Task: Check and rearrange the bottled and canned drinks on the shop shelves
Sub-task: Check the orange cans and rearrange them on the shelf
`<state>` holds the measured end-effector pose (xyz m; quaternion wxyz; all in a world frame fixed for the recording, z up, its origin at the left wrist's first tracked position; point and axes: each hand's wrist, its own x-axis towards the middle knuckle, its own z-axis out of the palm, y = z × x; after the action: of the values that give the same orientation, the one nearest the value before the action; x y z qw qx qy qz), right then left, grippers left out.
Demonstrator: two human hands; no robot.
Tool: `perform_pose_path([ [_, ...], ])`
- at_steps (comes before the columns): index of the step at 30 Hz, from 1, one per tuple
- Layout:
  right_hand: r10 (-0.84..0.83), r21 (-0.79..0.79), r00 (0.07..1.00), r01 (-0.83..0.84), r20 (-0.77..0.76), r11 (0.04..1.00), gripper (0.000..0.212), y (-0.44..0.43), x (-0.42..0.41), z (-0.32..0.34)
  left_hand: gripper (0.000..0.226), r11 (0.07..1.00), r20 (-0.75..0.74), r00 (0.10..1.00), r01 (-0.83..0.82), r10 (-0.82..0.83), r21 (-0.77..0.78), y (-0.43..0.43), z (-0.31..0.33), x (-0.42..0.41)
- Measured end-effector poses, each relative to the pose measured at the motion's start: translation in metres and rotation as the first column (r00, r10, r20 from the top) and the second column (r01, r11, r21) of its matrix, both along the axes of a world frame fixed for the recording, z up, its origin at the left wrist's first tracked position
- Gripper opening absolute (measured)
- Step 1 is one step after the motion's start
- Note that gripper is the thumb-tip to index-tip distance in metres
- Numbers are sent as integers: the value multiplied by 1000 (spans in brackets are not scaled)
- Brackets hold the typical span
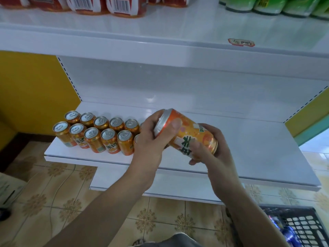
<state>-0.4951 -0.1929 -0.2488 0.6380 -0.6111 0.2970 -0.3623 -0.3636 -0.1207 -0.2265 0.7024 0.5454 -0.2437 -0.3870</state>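
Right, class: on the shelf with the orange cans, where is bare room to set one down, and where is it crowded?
Bare: the lower shelf right of the held can, out to the yellow side panel. Crowded: its left end, where two rows of cans stand packed.

A yellow wall [32,86] is filling the left of the frame. Beige patterned floor tiles [58,189] are spreading across the bottom. White shelves [249,139] are crossing the middle, catching soft light. A black crate [302,227] is sitting at lower right.
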Motion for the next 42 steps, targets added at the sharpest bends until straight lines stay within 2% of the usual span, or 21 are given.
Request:
perform_pose_path([
  [3, 25, 45, 998, -23, -54, 999, 56, 0, -1, 14, 56, 991, 90, 992, 101, -93, -89, 8, 1, 8],
  [5, 72, 47, 995, -70, -64, 996, 50, -1, 0, 15, 46, 981, 19, 996, 84, -82, -174, 10, -1, 8],
  [6, 88, 41, 995, -86, -53, 995, 49, -1, -1, 10, 44, 985, -50, 997, 54, -62, -163, 10, 2, 6],
  [9, 65, -90, 996, -70, -53, 994, 59, 5, 0, 8, 59, 997, -180, 983, 5, -20, -82, 9, 0, -2],
  [11, 12, -102, 999, -17, -42, 995, 50, 8, 0, 9, 57, 998, -128, 990, 48, -52, -33, 10, -3, -3],
  [13, -54, 30, 998, 54, -22, 998, 39, 6, -1, 12, 51, 994, 11, 995, 102, -102, -34, 14, -7, -3],
  [15, -13, 129, 999, 19, -50, 991, 49, 4, -3, 13, 45, 986, 100, 988, 125, -114, -109, 16, -9, -3],
  [16, 31, 125, 997, -22, -69, 992, 51, 3, -5, 11, 41, 985, 89, 991, 108, -96, -134, 17, -8, -3],
  [19, 28, -35, 997, -30, -65, 999, 47, 6, -8, 9, 47, 995, -70, 995, 63, -69, -82, 14, -4, -2],
  [21, -42, -84, 998, 38, -46, 996, 40, 7, -7, 8, 44, 994, -40, 994, 102, -104, -50, 14, -5, -3],
  [23, -104, 51, 993, 107, -60, 993, 34, 7, -5, 11, 41, 983, 66, 984, 171, -167, -58, 14, -6, -3],
  [25, -64, 200, 991, 86, -117, 976, 46, 6, -6, 16, 47, 973, 155, 971, 202, -184, -109, 16, -10, -3],
  [26, -23, 213, 989, 54, -149, 975, 53, 5, -8, 16, 47, 976, 136, 977, 183, -166, -122, 16, -11, -3],
  [27, 14, 190, 987, 18, -163, 982, 55, 5, -10, 18, 45, 984, 83, 988, 140, -131, -113, 15, -11, -3],
  [29, 34, 80, 989, -22, -144, 997, 47, 6, -13, 17, 46, 996, -28, 997, 76, -78, -55, 14, -9, -3],
  [31, -11, 35, 992, 15, -124, 999, 43, 6, -12, 14, 55, 996, 34, 995, 89, -89, -20, 14, -10, -4],
  [33, -57, 175, 996, 68, -67, 982, 49, 7, -9, 16, 66, 982, 120, 978, 180, -173, -51, 15, -8, -5],
  [36, 30, 403, 999, -14, -33, 915, 61, 6, -8, 20, 74, 948, 191, 951, 275, -244, -158, 14, -6, -6],
  [38, 70, 409, 997, -74, 23, 909, 64, 7, -9, 17, 63, 965, 163, 973, 193, -165, -175, 11, -4, -10],
  [40, 21, 330, 996, -48, 87, 943, 57, 7, -10, 10, 55, 990, 65, 995, 77, -70, -115, 7, 0, -16],
  [42, -31, 278, 997, 8, 76, 961, 48, 9, -9, 8, 60, 996, 55, 997, 58, -55, -68, 6, -2, -16],
])
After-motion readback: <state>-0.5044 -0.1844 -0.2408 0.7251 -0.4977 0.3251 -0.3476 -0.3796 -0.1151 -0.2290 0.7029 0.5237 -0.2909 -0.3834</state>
